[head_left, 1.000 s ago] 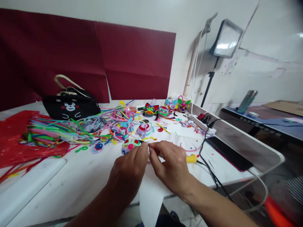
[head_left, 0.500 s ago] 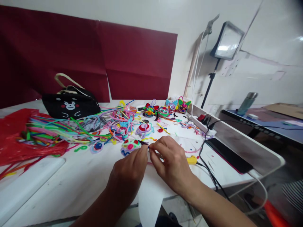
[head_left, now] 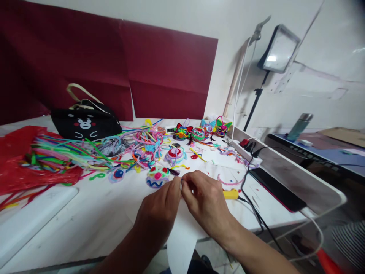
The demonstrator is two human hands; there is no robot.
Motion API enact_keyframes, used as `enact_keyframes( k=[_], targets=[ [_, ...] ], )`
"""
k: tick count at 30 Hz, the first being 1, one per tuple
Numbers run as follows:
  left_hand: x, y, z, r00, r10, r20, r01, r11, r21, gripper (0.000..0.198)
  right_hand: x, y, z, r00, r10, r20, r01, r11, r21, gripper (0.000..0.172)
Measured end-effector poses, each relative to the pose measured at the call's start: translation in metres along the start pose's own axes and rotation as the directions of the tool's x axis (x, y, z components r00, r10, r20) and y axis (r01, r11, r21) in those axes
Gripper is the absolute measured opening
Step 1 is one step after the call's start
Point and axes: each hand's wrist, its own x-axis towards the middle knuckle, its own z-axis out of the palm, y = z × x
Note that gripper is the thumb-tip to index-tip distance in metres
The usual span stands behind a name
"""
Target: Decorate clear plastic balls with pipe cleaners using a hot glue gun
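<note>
My left hand (head_left: 159,207) and my right hand (head_left: 203,199) meet over the front of the table, fingertips pinched together. Between them is a tiny dark blue bit, too small and too covered to name. Just beyond my left hand lies a round pipe-cleaner ornament (head_left: 157,177) with red, pink and blue parts and a dark tassel (head_left: 174,172). A yellow-handled tool (head_left: 230,194) with a black cord sits beside my right hand. Below the hands, a white paper sheet (head_left: 181,243) hangs over the table edge.
Bundles of pipe cleaners (head_left: 71,154) spill from a red plastic bag (head_left: 17,171) at left. Finished ornaments (head_left: 198,133) stand at the back. A black bag (head_left: 85,123) is behind the bundles. A phone (head_left: 276,189) and cables lie at right, near a low partition (head_left: 302,171).
Both hands stay pinched together with little movement of the fingers. The view has shifted slightly, and more of the ornament with its tassel shows beyond the left hand.
</note>
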Motion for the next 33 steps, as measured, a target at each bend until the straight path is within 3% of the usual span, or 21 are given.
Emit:
enact_keyframes(
  k=[3, 5, 7, 10, 12, 14, 17, 19, 22, 28, 33],
  targets=[
    [0.002, -0.004, -0.003, 0.998, -0.055, 0.028, 0.058, 0.992, -0.113, 0.018, 0.001, 0.003, 0.0, 0.999, 0.007, -0.032, -0.007, 1.0, 0.007, 0.012],
    [0.004, -0.015, -0.007, 0.969, -0.189, 0.16, 0.224, 0.944, -0.244, 0.025, 0.004, 0.009, -0.002, 1.0, 0.012, -0.027, -0.012, 1.0, -0.002, 0.011],
    [0.004, -0.034, -0.007, 0.865, -0.35, 0.36, 0.462, 0.834, -0.3, 0.03, 0.009, 0.017, -0.008, 0.999, 0.032, 0.005, -0.032, 0.999, -0.009, 0.01],
    [-0.003, -0.071, 0.004, 0.66, -0.491, 0.568, 0.696, 0.684, -0.218, 0.043, 0.017, 0.029, -0.017, 0.994, 0.08, 0.075, -0.08, 0.997, -0.002, 0.009],
    [-0.012, -0.092, 0.018, 0.526, -0.483, 0.7, 0.756, 0.642, -0.125, 0.056, 0.02, 0.036, -0.021, 0.989, 0.107, 0.102, -0.107, 0.994, -0.012, 0.009],
    [-0.023, -0.105, 0.031, 0.422, -0.446, 0.789, 0.764, 0.644, -0.045, 0.074, 0.02, 0.041, -0.023, 0.985, 0.116, 0.128, -0.115, 0.993, -0.021, 0.009],
    [-0.035, -0.112, 0.045, 0.337, -0.391, 0.856, 0.73, 0.683, 0.025, 0.094, 0.019, 0.045, -0.022, 0.975, 0.121, 0.188, -0.118, 0.993, -0.024, 0.01],
    [-0.038, -0.111, 0.049, 0.319, -0.349, 0.881, 0.71, 0.704, 0.021, 0.101, 0.018, 0.047, -0.02, 0.965, 0.131, 0.227, -0.126, 0.991, -0.034, 0.01],
    [-0.037, -0.107, 0.05, 0.334, -0.328, 0.884, 0.701, 0.714, 0.0, 0.102, 0.018, 0.049, -0.018, 0.954, 0.133, 0.269, -0.126, 0.991, -0.045, 0.011],
    [-0.038, -0.102, 0.055, 0.427, -0.342, 0.837, 0.658, 0.752, -0.028, 0.088, 0.023, 0.05, -0.019, 0.926, 0.147, 0.346, -0.148, 0.989, -0.026, 0.01],
    [-0.045, -0.1, 0.057, 0.508, -0.403, 0.761, 0.649, 0.76, -0.031, 0.081, 0.028, 0.053, -0.015, 0.888, 0.22, 0.403, -0.275, 0.958, 0.083, 0.01]
  ],
)
